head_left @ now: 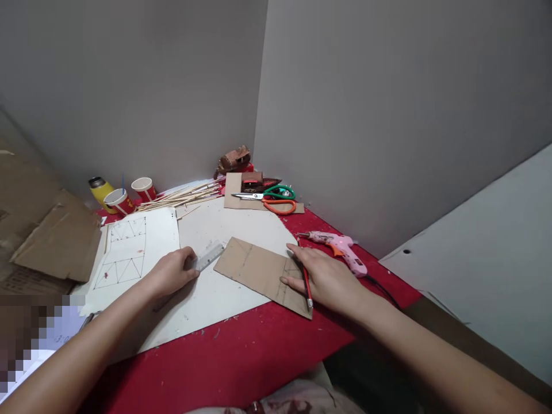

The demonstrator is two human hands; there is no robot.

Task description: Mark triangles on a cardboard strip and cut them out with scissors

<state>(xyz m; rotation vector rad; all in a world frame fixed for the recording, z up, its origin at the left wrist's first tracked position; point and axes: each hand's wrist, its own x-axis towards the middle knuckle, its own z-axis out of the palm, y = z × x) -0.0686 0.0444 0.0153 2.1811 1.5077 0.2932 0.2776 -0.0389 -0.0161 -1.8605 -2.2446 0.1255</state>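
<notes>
My left hand (175,271) is closed on a clear ruler (210,257) lying across white paper, its thumb and fingers pinching the edge. A cardboard piece (263,265) with pencil lines lies at an angle between my two hands. Over its right end is my right hand (323,276), with a red and black pencil (307,282) held against the fingers, eraser end toward me. Its thumb and a fingertip touch the cardboard. Left of the ruler, a paper sheet (160,241) carries drawn truss-like triangles.
A pink glue gun (340,248) lies right, its cable running off the red table (241,339). Behind are scissors (276,198), thin wooden sticks (185,196), paper cups (119,202), a yellow bottle (101,192) and a brown pouch (235,160). Folded cardboard (56,241) leans at left; grey walls enclose the corner.
</notes>
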